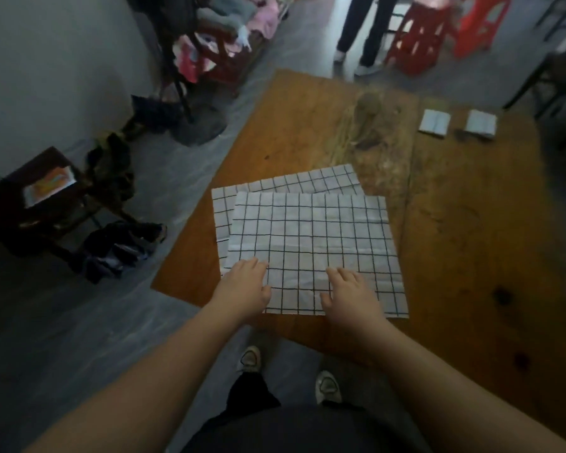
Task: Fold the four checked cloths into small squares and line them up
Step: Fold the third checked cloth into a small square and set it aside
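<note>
Person at the table: dark clothes, pale trainers, arms bare.
Black top [291, 429] fills the bottom edge of the view, with black trousers [249, 390] under it, loose at the hem. Left shoe [250, 358] and right shoe [328, 385] are off-white with rounded toes and darker grey panels on top. Left forearm [164, 364] and right forearm [422, 371] are bare from wrist to frame edge. Left hand [242, 289] and right hand [350, 295] are bare.

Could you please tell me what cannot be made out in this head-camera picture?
Lower cloth: head view, mostly hidden under the top cloth.
Left folded square and right folded square: head view, small and blurred, checks unreadable.
Standing person: head view, cut off by the top edge.
</note>
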Motion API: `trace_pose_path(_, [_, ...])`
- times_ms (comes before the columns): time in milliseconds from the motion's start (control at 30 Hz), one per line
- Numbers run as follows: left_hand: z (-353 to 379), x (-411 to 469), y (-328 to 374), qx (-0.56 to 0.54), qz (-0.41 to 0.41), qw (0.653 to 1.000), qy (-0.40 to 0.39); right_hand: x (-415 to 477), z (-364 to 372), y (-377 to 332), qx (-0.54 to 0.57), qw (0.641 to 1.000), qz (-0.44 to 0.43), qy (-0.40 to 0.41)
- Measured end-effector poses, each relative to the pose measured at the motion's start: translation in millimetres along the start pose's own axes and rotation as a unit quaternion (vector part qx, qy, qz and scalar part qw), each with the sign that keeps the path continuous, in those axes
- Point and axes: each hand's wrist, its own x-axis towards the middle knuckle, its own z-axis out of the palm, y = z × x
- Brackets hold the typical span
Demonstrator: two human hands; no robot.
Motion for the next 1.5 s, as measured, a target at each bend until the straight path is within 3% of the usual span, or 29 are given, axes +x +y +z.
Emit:
trace_pose_path(200, [5,50,-52,0.047,0.101,0.992,-0.051,-3,44,-42,0.053,0.995,0.089,-0.007])
trace_pose_path(500, [20,84,-105,0.143,0.188,0.969,-0.075,-12,86,-67,0.009,0.987,0.157,-0.021])
trace_pose_path(767, [32,75,-109,0.131,0.269,0.953,-0.048,14,70,-32,-0.021,0.982,0.186,0.007])
trace_pose_path(1033, [48,58,-77,0.104,0.367,0.917,-0.120,30,56,-16,-0.003,0.963,0.268,0.006])
trace_pose_path(1200, [49,59,-63,0.042,0.359,0.928,-0.090,7,64,-38,0.019,0.974,0.208,0.085])
trace_pose_path(1333, [37,75,-89,0.056,0.331,0.941,-0.049,-24,91,-65,0.046,0.987,0.139,0.073])
trace_pose_path(1500, [29,84,-144,0.116,0.354,0.926,-0.066,-45,132,-71,0.025,0.995,0.092,0.034])
